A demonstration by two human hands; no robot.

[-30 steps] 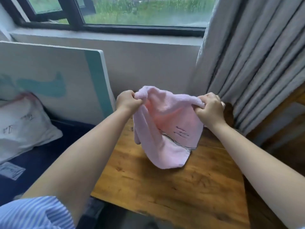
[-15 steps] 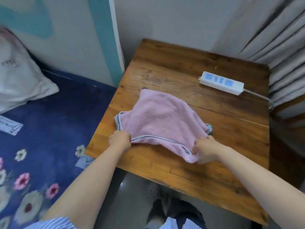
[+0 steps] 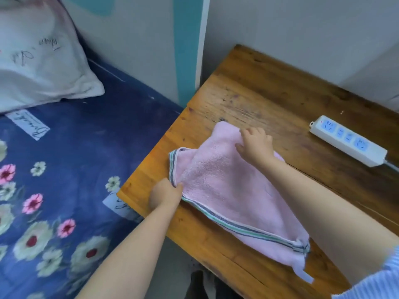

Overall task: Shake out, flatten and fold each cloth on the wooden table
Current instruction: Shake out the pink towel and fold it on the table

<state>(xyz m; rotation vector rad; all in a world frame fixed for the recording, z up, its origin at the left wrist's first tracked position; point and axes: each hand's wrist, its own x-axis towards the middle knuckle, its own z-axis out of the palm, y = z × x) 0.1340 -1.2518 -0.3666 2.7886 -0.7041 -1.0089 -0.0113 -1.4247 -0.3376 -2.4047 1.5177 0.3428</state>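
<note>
Fingers point(image 3: 251, 134) of the right hand point(image 3: 255, 145) are lying loosely spread, pressing the pink cloth's point(image 3: 233, 190) far edge onto the wooden table point(image 3: 280, 100); nearer, the left hand point(image 3: 165, 194) is pinching its striped hem, probably anchoring it for flattening.

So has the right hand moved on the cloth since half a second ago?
Yes. The right hand has left the near edge of the pink cloth and now rests at its far edge, farther up the wooden table, nearer the power strip.
</note>
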